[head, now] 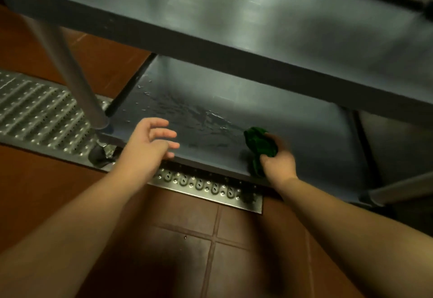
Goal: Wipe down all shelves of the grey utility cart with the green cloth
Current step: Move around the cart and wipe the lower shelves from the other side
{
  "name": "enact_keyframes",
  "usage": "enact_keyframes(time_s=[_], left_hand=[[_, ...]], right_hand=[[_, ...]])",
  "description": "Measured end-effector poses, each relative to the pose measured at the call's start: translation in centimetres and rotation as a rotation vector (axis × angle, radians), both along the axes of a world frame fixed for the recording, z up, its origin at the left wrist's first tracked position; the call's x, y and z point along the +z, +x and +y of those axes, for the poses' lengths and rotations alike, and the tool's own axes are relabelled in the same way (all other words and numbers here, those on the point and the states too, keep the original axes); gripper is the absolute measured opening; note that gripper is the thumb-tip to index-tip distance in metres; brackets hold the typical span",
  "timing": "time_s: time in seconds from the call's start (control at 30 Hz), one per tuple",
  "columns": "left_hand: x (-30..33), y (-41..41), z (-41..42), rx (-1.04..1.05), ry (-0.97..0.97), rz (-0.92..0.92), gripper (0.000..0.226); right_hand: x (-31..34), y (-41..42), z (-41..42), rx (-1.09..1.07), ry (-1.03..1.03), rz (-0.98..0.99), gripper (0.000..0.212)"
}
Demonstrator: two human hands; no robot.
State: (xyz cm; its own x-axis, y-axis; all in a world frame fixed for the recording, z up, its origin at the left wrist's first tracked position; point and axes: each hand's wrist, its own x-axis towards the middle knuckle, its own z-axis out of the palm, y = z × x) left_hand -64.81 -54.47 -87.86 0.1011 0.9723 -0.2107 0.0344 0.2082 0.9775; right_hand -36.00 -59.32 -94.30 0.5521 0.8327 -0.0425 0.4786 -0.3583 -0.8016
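Note:
I look down at the grey utility cart. Its upper shelf (234, 16) fills the top of the view and its bottom shelf (269, 110) lies below, with wet streaks and drops near its left and middle. My right hand (278, 159) grips the bunched green cloth (260, 144) at the front edge of the bottom shelf, right of centre. My left hand (150, 143) hovers over the front left of that shelf, fingers spread and relaxed, holding nothing.
A round metal cart post (70, 68) runs down to the bottom shelf's front left corner, with a black caster (99, 154) under it. A perforated metal floor drain grate (42, 112) crosses the brown tiled floor (187, 251) beneath the cart.

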Motion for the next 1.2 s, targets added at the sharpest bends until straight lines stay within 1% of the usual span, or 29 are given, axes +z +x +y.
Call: enact_keyframes(time_s=[0.1,0.23,0.3,0.43,0.53,0.63,0.73,0.8,0.83,0.9,0.97,1.03,1.13,1.2], left_hand=[[-1.0,1.7,0.2,-0.073,0.051,0.012,0.043],[-1.5,3.0,-0.9,-0.153,0.058,0.071,0.045],[-1.2,3.3,-0.9,-0.162,0.060,0.077,0.045],[-1.5,4.5,-0.7,-0.129,0.072,0.089,0.046],[-0.6,6.0,-1.3,-0.158,0.061,0.144,0.047],[2.2,7.8,-1.4,-0.169,0.029,0.183,0.043],[4.5,9.2,-1.3,-0.166,0.014,0.193,0.039],[4.6,10.1,-1.4,-0.174,0.035,0.190,0.039],[4.2,10.5,-1.5,-0.193,0.043,0.182,0.039],[3.1,11.4,-1.5,-0.225,0.043,0.141,0.040],[1.9,12.4,-1.4,-0.249,0.036,0.103,0.041],[1.2,13.6,-1.4,-0.265,0.025,0.078,0.040],[0.5,15.6,-1.6,-0.283,0.010,0.054,0.043],[-0.3,16.7,-1.6,-0.298,-0.005,0.041,0.044]], right_hand=[[-0.7,3.0,-1.6,-0.107,0.032,-0.011,0.052],[-0.7,6.6,-4.1,-0.104,-0.043,-0.054,0.049],[-0.7,7.6,-4.0,-0.118,-0.054,-0.070,0.049],[-1.1,7.6,-1.1,-0.056,0.047,-0.089,0.033],[-1.2,6.6,0.3,-0.036,0.103,-0.038,0.032],[-0.3,5.6,-0.1,-0.026,0.130,0.099,0.037],[0.4,4.9,-0.5,-0.032,0.116,0.121,0.039],[0.0,5.2,-0.4,-0.052,0.126,0.139,0.036],[-0.5,5.5,-0.5,-0.050,0.117,0.115,0.033],[-1.4,6.5,-1.1,0.006,0.095,0.001,0.028],[-1.7,7.9,-1.9,0.008,0.098,-0.014,0.026],[-1.0,9.6,-3.4,-0.060,0.109,-0.001,0.026],[-0.2,13.2,-5.5,-0.168,0.004,-0.183,0.031],[-0.7,15.9,-6.6,-0.278,-0.087,-0.254,0.039]])
